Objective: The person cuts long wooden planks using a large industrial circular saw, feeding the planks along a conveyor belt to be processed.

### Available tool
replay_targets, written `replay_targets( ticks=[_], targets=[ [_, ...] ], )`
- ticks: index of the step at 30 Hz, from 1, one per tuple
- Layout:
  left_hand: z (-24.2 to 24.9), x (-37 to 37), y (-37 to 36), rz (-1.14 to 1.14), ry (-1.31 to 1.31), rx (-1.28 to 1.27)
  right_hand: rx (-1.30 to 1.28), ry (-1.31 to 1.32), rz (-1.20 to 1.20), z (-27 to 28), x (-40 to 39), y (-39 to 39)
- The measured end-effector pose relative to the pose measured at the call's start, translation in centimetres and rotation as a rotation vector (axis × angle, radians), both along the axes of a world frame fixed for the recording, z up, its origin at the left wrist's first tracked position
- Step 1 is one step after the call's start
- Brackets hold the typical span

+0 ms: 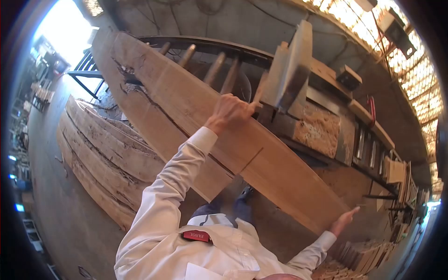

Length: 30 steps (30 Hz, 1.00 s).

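As both hands [231, 112] [344, 222] touch plank [275, 170], red label [196, 236] (FASOL?)

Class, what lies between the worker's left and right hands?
A stretch of the long wooden board lies between the left hand and right hand, in the head view.

Two hands, the left hand [231, 112] and the right hand [344, 221], are at one long board [275, 172]. Left of the long board runs one second board [161, 130]; farther left lies one pile of rough slabs [100, 158], several, too overlapped to count. Beyond the long board show at least four rollers [214, 68] and one red handle [372, 112]; below it, one red tag [196, 235].
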<state>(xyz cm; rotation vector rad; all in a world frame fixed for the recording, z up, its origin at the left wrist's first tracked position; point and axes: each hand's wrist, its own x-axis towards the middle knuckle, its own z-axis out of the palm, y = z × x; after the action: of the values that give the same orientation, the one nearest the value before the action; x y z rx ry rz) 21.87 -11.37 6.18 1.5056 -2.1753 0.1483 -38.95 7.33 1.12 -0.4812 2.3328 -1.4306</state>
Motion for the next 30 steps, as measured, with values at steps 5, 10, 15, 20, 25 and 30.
replay_targets(
  ticks=[5,10,15,20,25,30],
  targets=[
    [-6.2,-0.8,-0.5,0.023,0.066,0.209,0.259,-0.061,0.155,-4.3,1.8,-1.5],
    [-7.8,2.7,6.4,0.325,0.125,-0.030,0.035,-0.012,0.327,-15.0,1.5,-1.6],
    [-12.3,11.6,20.5,1.135,0.360,-0.093,0.253,-0.241,0.328,-15.9,-1.1,-3.0],
    [-20.0,12.4,28.4,1.215,1.308,0.323,0.175,-0.270,0.337,-15.5,-0.9,-5.7],
    [-22.2,8.2,26.0,0.855,1.914,0.149,0.084,-0.445,0.424,-16.3,-2.8,-5.5],
    [-18.9,5.4,25.1,0.724,2.028,0.157,-0.025,-0.602,0.532,-13.1,0.4,0.2]
  ],
)
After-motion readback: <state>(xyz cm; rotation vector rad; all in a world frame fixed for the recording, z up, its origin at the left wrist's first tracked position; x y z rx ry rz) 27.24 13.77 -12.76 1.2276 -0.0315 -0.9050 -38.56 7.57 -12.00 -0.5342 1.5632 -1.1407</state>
